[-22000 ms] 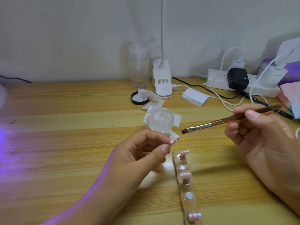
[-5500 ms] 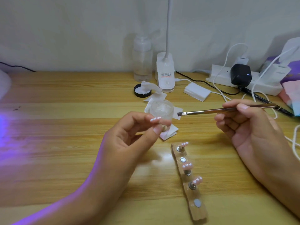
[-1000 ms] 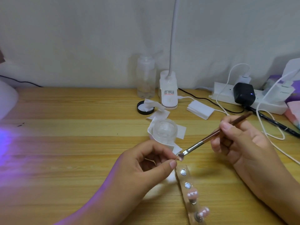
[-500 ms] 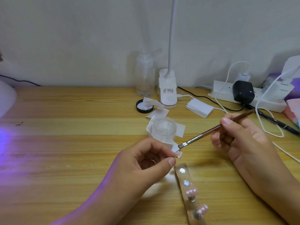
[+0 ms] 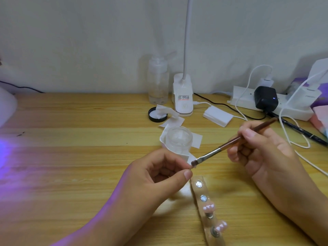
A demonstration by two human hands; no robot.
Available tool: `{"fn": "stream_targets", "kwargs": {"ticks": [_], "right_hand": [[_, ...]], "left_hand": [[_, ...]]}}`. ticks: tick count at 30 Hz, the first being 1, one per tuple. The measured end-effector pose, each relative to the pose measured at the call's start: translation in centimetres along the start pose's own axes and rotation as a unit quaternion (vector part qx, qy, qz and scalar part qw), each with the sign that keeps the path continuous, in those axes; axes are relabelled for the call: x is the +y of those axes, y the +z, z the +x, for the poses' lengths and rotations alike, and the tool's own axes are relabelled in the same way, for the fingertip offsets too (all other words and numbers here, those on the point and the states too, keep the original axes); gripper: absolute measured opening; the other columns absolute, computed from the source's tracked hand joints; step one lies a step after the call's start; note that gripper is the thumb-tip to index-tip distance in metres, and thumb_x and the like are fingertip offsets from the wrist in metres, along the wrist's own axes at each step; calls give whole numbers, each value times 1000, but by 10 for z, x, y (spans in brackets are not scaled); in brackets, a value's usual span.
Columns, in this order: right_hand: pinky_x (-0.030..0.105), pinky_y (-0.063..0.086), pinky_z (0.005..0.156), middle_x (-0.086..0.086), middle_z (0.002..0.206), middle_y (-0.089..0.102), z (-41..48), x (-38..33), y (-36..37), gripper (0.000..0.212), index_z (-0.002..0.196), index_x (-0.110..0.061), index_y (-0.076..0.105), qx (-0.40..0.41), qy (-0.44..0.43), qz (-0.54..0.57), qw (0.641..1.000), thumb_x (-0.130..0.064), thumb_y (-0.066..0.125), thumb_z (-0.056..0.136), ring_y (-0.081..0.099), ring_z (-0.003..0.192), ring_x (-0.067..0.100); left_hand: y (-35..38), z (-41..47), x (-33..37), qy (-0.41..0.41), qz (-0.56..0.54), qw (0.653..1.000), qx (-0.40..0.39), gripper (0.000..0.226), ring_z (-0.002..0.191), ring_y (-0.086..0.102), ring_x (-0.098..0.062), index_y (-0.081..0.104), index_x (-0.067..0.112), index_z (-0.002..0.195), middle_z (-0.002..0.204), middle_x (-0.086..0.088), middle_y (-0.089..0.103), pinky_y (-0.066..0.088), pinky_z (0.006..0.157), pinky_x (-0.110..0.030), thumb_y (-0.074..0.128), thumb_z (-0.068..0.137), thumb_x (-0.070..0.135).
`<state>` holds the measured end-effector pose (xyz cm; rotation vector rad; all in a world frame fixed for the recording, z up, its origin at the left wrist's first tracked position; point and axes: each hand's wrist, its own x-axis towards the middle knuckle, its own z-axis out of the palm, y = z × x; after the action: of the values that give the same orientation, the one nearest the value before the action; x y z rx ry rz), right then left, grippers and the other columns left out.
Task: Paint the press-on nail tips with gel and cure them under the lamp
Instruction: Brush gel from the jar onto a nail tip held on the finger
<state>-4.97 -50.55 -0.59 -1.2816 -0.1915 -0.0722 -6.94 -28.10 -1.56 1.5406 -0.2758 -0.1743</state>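
Note:
My left hand [image 5: 156, 176] pinches a small nail tip between thumb and fingers; the tip is almost hidden behind the brush bristles. My right hand [image 5: 260, 153] grips a brown gel brush [image 5: 230, 142] like a pen, and its bristles touch the pinched tip. An open clear gel jar [image 5: 178, 139] stands on white wipes just behind my left hand. A clear holder strip [image 5: 205, 208] lies below the hands, with two pink-and-white nail tips [image 5: 209, 208] on its studs and two bare studs at its upper end. The curing lamp [image 5: 7, 107] shows at the far left edge, casting purple light.
At the back stand a clear bottle [image 5: 158, 82], a white desk lamp base [image 5: 183, 98], a black lid [image 5: 157, 114], a stack of white pads [image 5: 217, 115], and a power strip [image 5: 269, 105] with chargers and white cables trailing right. A dark pen [image 5: 301, 129] lies nearby.
The brush bristles have stayed on the pinched nail tip, shifting slightly. The view has dropped a little, so more of the holder strip shows.

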Motion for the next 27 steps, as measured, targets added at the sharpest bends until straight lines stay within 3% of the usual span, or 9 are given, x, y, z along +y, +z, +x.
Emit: {"fn": "stream_targets", "kwargs": {"ticks": [4, 6, 9, 11, 16, 21, 27], "right_hand": [[21, 54, 58, 3, 66, 67, 1, 2, 0, 5, 82, -23, 68, 42, 13, -13, 999, -28, 69, 80, 65, 62, 13], [21, 53, 57, 5, 66, 66, 2, 2, -2, 9, 85, -18, 63, 64, 13, -6, 998, -24, 62, 79, 64, 61, 13], [21, 53, 59, 3, 66, 66, 0, 1, 1, 3, 83, -20, 67, 32, 15, 15, 999, -21, 65, 85, 63, 62, 13], [21, 53, 58, 3, 66, 65, 0, 1, 3, 4, 79, -23, 69, 19, 21, 11, 1000, -22, 67, 82, 63, 62, 12], [19, 52, 55, 5, 66, 66, 4, 1, 1, 16, 91, -13, 59, 63, 41, 13, 997, -24, 60, 79, 64, 61, 12], [21, 53, 58, 3, 69, 67, 3, 3, 2, 4, 84, -21, 67, 23, 32, 18, 999, -22, 64, 85, 65, 64, 13], [18, 53, 56, 2, 69, 67, 12, 1, -6, 13, 89, -14, 62, 112, 49, 61, 991, -25, 61, 81, 65, 64, 10]], "left_hand": [[-1, -1, 0, -3, -4, 1000, 0, 19, 67, 62, -4, 73, 28, 78, 73, 7, 69, 50, 63, -16, 75, 64, 40], [-1, -1, 0, -5, -3, 1000, -1, 18, 68, 63, -4, 73, 28, 78, 72, 8, 69, 51, 64, -17, 75, 64, 40], [-1, -1, 0, -6, -5, 1000, 1, 20, 69, 63, -5, 73, 27, 79, 74, 7, 70, 51, 64, -17, 75, 64, 40], [-1, -1, 0, -7, -4, 1000, 2, 20, 71, 64, -7, 73, 28, 79, 75, 5, 70, 51, 64, -18, 75, 64, 41], [-1, 0, 0, -9, -8, 1000, 4, 18, 72, 69, -9, 72, 29, 78, 74, 4, 72, 52, 65, -17, 75, 64, 40], [0, 0, 2, -13, -15, 1000, 2, 17, 76, 71, -12, 72, 30, 79, 79, 1, 74, 54, 67, -20, 76, 65, 39], [1, 2, 4, -31, -29, 999, -16, 10, 85, 73, -16, 72, 26, 83, 87, -4, 77, 55, 71, -21, 75, 74, 25]]}}
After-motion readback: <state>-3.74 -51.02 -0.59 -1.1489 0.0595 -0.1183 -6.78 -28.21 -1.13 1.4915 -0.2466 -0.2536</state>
